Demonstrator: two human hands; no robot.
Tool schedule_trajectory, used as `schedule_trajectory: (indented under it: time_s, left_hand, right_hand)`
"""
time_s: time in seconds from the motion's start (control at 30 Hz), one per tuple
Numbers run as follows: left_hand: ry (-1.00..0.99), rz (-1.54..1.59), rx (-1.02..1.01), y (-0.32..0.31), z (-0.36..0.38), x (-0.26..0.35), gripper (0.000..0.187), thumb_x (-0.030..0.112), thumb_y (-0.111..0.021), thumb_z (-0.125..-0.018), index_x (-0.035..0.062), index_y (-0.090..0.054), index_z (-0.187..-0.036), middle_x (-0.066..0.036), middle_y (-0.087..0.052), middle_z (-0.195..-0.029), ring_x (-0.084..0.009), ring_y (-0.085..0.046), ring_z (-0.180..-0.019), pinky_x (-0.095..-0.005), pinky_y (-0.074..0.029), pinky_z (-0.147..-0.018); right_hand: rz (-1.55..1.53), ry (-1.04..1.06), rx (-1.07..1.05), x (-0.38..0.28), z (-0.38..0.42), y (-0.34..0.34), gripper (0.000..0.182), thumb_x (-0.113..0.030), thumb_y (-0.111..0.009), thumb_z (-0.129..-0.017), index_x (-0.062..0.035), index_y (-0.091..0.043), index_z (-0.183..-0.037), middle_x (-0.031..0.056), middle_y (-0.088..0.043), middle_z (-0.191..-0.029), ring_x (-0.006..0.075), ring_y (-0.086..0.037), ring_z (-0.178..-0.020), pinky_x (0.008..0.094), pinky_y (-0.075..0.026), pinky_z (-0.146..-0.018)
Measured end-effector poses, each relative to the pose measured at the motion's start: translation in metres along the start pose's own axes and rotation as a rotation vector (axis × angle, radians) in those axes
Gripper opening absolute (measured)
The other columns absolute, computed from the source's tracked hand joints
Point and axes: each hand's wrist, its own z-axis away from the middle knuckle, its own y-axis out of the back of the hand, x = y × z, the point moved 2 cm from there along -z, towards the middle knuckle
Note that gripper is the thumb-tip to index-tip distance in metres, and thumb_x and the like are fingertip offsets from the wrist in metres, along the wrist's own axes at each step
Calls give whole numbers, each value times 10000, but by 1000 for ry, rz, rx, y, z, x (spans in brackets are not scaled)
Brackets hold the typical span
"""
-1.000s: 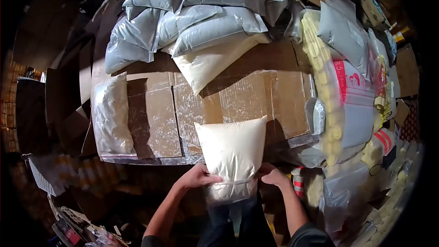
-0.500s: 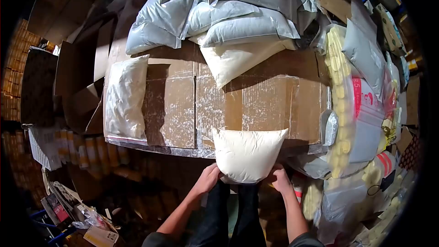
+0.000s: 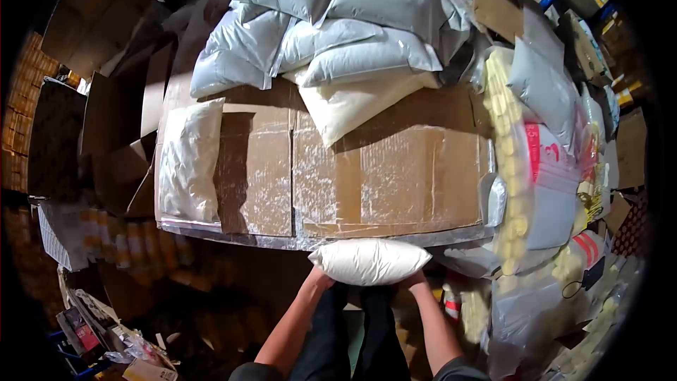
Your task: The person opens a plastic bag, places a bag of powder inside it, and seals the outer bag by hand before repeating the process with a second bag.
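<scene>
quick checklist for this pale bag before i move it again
1. Pale bag held at both sides by left hand and right hand: ok
2. Finger placement in the grip: cannot tell, hidden by the bag
3. Bag opening sealed: cannot tell, not visible
4. Cardboard free of white marks: not ok, marks scattered across it
5. Stacked grey bags apart from the held bag: ok
</scene>
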Motion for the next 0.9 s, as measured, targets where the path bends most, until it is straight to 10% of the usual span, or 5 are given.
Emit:
schedule_trajectory:
  time_s: [0.17,0.63,0.73,0.83,0.9]
  left_hand:
    - [-237,-1036,28,5,44,-10,401,102,-599,-876,6,-567,-1264,-148,-588,-1263,-226,-552,-1158,-340,-435,-988]
    - [-660,-923,334,-228,247,118,47,40,-623,-846,-3,-622,-865,-40,-604,-833,-93,-541,-757,-253,-443,-656]
    - [-468,-402,424,-272,263,132,216,16,-647,-815,-1,-513,-647,42,-440,-608,-37,-398,-565,-224,-326,-492]
    - [-931,-953,398,-310,272,164,95,25,-663,-792,-12,-605,-725,19,-511,-627,-73,-459,-591,-256,-395,-534]
    - [-1160,-1033,385,-326,270,178,69,45,-663,-786,-12,-680,-821,-28,-620,-710,-106,-558,-658,-267,-451,-603]
  right_hand:
    - [-514,-208,194,-55,29,26,385,-229,-529,-936,-29,-570,-1262,128,-602,-1277,268,-552,-1197,376,-418,-1023]
    - [-450,-53,233,-221,119,166,247,-161,-584,-888,-22,-663,-1077,97,-686,-1089,240,-642,-1037,346,-482,-913]
    - [-361,82,285,-273,135,212,225,-151,-592,-881,-20,-677,-1041,91,-698,-1056,233,-653,-1012,342,-488,-898]
    - [-185,260,456,-265,101,224,218,-143,-607,-868,-9,-672,-1028,104,-701,-1039,235,-664,-988,331,-500,-859]
    - [-644,144,519,-337,89,260,287,-142,-625,-854,-17,-634,-1112,152,-682,-1074,254,-666,-988,328,-512,-817]
